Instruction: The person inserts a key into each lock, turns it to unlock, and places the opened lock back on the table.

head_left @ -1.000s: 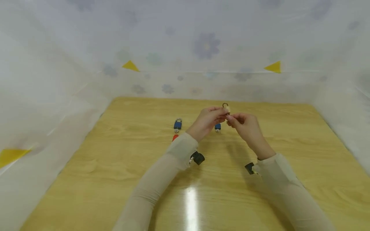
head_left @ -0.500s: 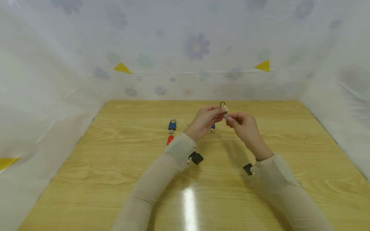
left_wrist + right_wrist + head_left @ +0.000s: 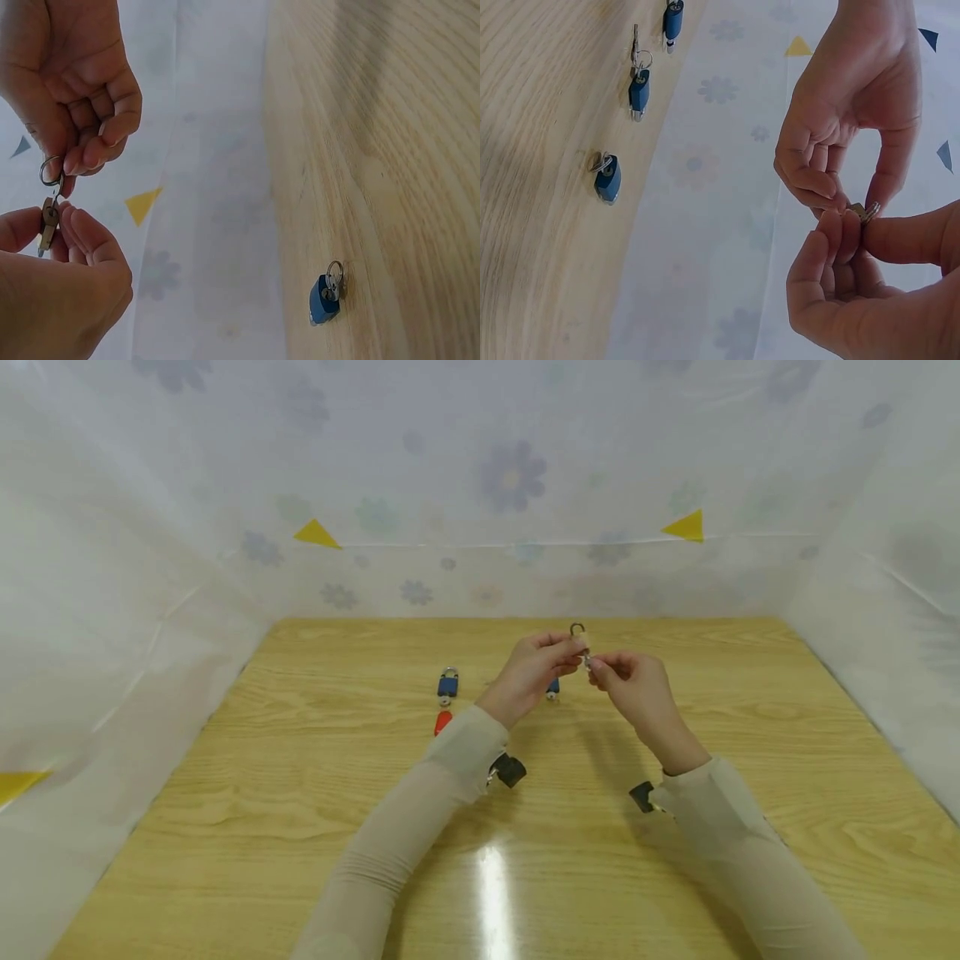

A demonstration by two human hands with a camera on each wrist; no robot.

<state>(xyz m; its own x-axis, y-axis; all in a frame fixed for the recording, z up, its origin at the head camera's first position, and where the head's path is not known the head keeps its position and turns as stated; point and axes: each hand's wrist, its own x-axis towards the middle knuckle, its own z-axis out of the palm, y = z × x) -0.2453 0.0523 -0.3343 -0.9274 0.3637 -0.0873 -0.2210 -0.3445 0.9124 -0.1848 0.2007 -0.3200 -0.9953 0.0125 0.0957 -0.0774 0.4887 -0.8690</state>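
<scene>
Above the table's far part, my left hand (image 3: pixel 528 672) holds a small brass padlock (image 3: pixel 583 641) by its body, shackle pointing up. My right hand (image 3: pixel 637 693) pinches a key (image 3: pixel 588 662) just under that padlock, thumb against forefinger. Seen from the left wrist, the padlock (image 3: pixel 49 216) sits between the left thumb and fingers, and a key ring (image 3: pixel 51 171) hangs at the right fingertips. In the right wrist view the fingers of both hands meet, and a bit of metal ring (image 3: pixel 870 212) shows; most of the padlock is hidden there.
On the wooden table (image 3: pixel 337 793) lies a blue padlock (image 3: pixel 447 686) with a key in it and a red tag (image 3: pixel 442 722) below. Another blue padlock (image 3: pixel 552 687) is partly behind the left hand. The right wrist view shows three blue padlocks (image 3: pixel 638 90). A flowered sheet (image 3: pixel 480 560) walls the table.
The head view has swung slightly, shifting everything a little leftward. Both hands keep their hold on the padlock and key, with only small finger movement at the key.
</scene>
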